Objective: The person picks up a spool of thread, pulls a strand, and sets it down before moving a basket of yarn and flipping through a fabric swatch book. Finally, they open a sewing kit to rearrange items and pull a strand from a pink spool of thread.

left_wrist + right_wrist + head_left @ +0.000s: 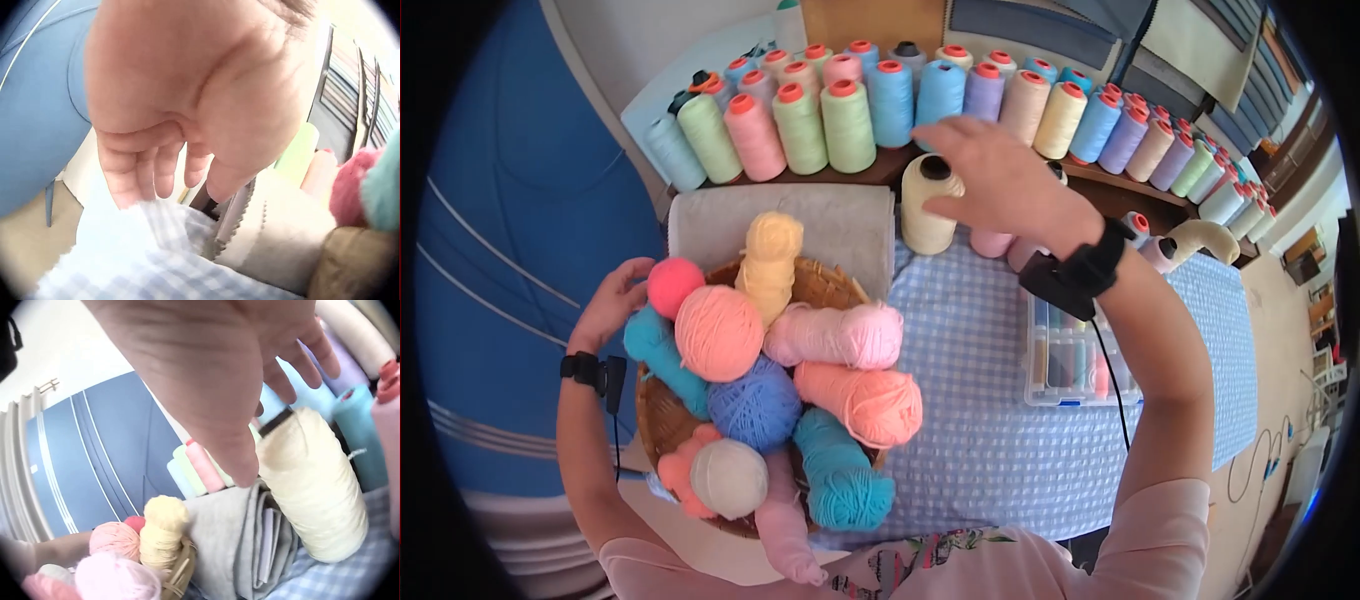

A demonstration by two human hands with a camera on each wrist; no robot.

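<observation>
Cream cone, blk core on top, stands approx. upright on the checked cloth, just R of folded grey cloth, in front of the spool row. R hand is right at it: fingers spread, thumb well apart, nothing gripped; whether thumb touches the cone, can't tell. My read: a reach for this cone. Best to wrap thumb + fingers round the thick body, not just the core, keep it upright, lift straight. Prob. heavy, might slip in a fingertip hold; mind fingertips vs the blue spool behind & the pink cone close by. L hand at L side of wicker basket, fingers loosely bent, no pinch seen; near hot-pink ball, contact unclear. Basket piled w/ yarn, so steady its rim if bumped. Further R, clear plastic box, partly behind wrist gear.
</observation>
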